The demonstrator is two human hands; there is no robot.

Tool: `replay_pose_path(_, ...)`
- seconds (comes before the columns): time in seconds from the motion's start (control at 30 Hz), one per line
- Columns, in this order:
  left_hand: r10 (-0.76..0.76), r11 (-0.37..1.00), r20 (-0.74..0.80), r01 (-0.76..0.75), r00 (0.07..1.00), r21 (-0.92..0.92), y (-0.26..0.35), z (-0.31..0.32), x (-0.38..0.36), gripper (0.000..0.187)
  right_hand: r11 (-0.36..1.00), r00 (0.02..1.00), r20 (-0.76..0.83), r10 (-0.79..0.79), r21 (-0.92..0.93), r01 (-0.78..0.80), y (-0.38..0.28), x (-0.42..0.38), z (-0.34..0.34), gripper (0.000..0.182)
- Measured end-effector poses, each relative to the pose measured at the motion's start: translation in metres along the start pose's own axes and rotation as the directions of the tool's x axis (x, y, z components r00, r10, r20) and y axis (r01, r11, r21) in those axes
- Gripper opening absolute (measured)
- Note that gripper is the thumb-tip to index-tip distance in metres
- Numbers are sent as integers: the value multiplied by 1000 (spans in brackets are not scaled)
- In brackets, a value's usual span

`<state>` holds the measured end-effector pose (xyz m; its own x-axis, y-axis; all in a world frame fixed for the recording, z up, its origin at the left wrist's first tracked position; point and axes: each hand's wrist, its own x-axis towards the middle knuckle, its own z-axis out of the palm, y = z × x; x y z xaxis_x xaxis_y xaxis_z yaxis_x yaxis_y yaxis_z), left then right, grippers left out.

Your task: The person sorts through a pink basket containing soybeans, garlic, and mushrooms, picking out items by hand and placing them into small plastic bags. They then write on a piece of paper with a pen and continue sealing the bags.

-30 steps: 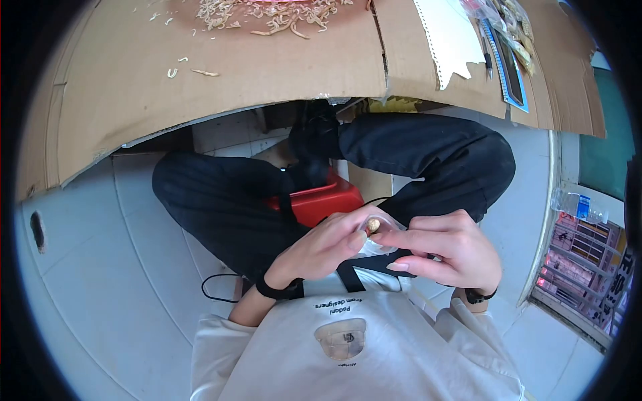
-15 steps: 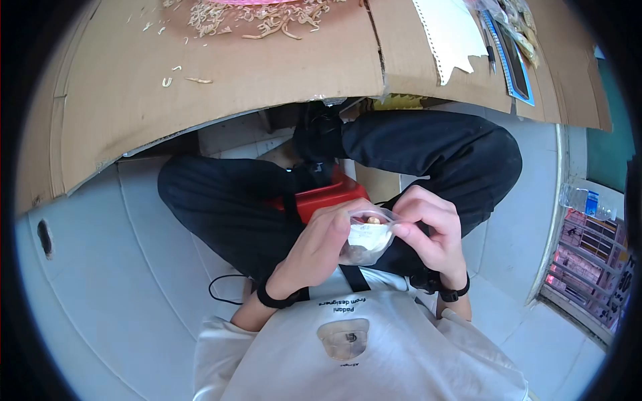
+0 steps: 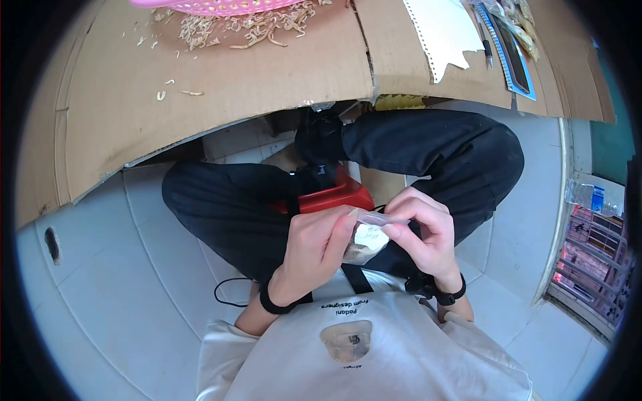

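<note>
A small clear plastic bag (image 3: 365,252) with a white handwritten label inside hangs in front of my lap, over the shirt's lower edge. Its contents look brownish and are mostly hidden behind the label. My left hand (image 3: 309,248) grips the bag's left top corner between thumb and fingers. At the right end of the bag's top edge, my right hand (image 3: 426,230) pinches the plastic with thumb and curled fingers. Between both hands the bag's mouth lies flat and drawn together.
Ahead stands a cardboard-covered table (image 3: 267,73) with a pink basket (image 3: 227,7), scattered pale shreds (image 3: 221,30), torn notebook paper (image 3: 445,40), a pen (image 3: 487,53) and a dark phone (image 3: 516,60). A red stool (image 3: 338,197) is beyond my hands. A plastic bottle (image 3: 595,198) lies at right.
The bag's mouth, open before with a brown piece showing inside, is now pressed flat. Both hands stay on its top edge. The view has shifted slightly, bringing more of the pink basket in.
</note>
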<state>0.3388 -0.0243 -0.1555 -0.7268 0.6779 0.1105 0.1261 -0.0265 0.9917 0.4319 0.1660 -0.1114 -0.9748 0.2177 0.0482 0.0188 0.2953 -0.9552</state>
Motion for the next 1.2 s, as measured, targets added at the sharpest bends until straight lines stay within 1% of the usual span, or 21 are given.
replay_pose_path(0.13, -13, 1000, 27, 13, 1000, -14, 2, 2, 3, 22, 1000, 1000, -3, 18, -22, -18, 3, -4, -3, 10)
replay_pose_path(0.2, 119, 987, -48, -123, 992, -106, 0, 7, 9, 28, 999, 999, 4, 35, -18, -35, 0, -4, -5, 11)
replay_pose_path(0.23, 121, 986, -48, -126, 991, -107, -1, 7, 9, 28, 999, 999, 3, 34, -21, -34, 0, -4, -6, 11)
replay_pose_path(0.3, 90, 990, -46, -94, 995, -103, -1, 3, 7, 9, 998, 997, 47, 56, -27, -55, 0, -4, -8, 9)
replay_pose_path(0.33, 102, 989, -47, -106, 994, -104, -1, 1, 6, 9, 998, 998, 43, 47, -35, -46, -1, -3, -7, 9)
replay_pose_path(0.4, 12, 998, -12, -13, 1000, -57, 2, -2, 7, 6, 996, 996, 51, 75, -48, -73, -3, -2, -4, 8)
replay_pose_path(0.47, 37, 997, -23, -39, 999, -74, 3, 1, 6, 5, 997, 994, 81, 77, -25, -76, -3, -2, -3, 10)
replay_pose_path(0.53, 23, 1000, -12, -23, 1000, -7, 7, 1, 6, 5, 998, 994, 101, 31, -51, -26, -5, -1, -1, 10)
replay_pose_path(0.6, 34, 999, -6, -34, 999, 21, 6, 0, 5, 5, 999, 995, 98, 32, -39, -28, -5, -3, 0, 9)
replay_pose_path(0.67, 22, 999, 7, -22, 1000, 27, 8, -1, 4, 5, 991, 986, 126, 110, -85, -100, -11, -3, -3, 10)
replay_pose_path(0.7, 36, 999, -1, -36, 999, 18, 6, -1, 3, 5, 991, 985, 131, 112, -82, -102, -12, -4, -3, 10)
replay_pose_path(0.73, 57, 998, -13, -57, 998, 14, 7, -1, 3, 5, 993, 988, 117, 99, -70, -91, -10, -5, -1, 9)
replay_pose_path(0.83, 46, 998, -30, -44, 999, 45, 9, -2, -1, 5, 996, 991, 115, 72, -67, -65, -13, -4, 2, 9)
replay_pose_path(0.87, 52, 998, -41, -50, 998, 50, 9, -1, -2, 6, 998, 992, 122, 34, -65, -26, -16, -3, 3, 7)
replay_pose_path(1.0, 59, 997, -49, -57, 997, 54, 10, -4, -6, 6, 997, 992, 122, 17, -78, -7, -18, -5, 5, 8)
replay_pose_path(1.07, 28, 1000, -14, -28, 999, 3, 11, -5, -4, 5, 995, 989, 133, 67, -78, -57, -19, -5, 2, 10)
replay_pose_path(1.1, 45, 999, -15, -45, 999, 6, 12, -7, -3, 5, 997, 989, 132, 66, -55, -59, -22, -4, 1, 10)
replay_pose_path(1.13, 29, 999, -11, -29, 1000, -17, 14, -8, -2, 4, 997, 991, 124, 53, -62, -46, -22, -4, 1, 10)
replay_pose_path(1.2, -7, 998, 6, 7, 1000, -69, 17, -10, -1, 7, 997, 988, 137, 74, -46, -68, -22, -5, 1, 10)
